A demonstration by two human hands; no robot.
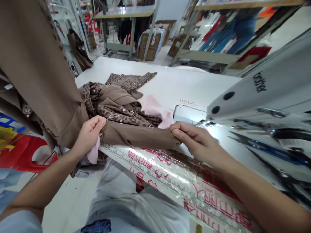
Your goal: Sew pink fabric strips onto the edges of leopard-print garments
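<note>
Gripping a rolled length of taupe-brown fabric (138, 137) at both ends, two bare hands hold it just above a clear plastic ruler (155, 171) with red lettering, over the near edge of the worktop (167, 87) and a lap in pale blue trousers (121, 200). The roll lies roughly level, matte and lightly creased, pinched tighter at its left end. The left hand (88, 136) closes narrowly around that end, its fingers (96, 124) curled over the cloth, with a scrap of pale pink fabric (94, 152) hanging beneath. The right hand (194, 140) holds the other end, its fingers (187, 131) folded over the cloth's tip, though the thumb's exact hold is hard to make out. Just beyond lies a heap of leopard-print fabric (116, 106) with a pink piece (155, 110) beside it. A brown garment (36, 74) hangs at the left, touching the roll's left end. To the right stand a Brother sewing machine (245, 94) and blurred blue-handled scissors (267, 149). Farther off are another worktable (123, 13) and cardboard boxes (150, 45).
</note>
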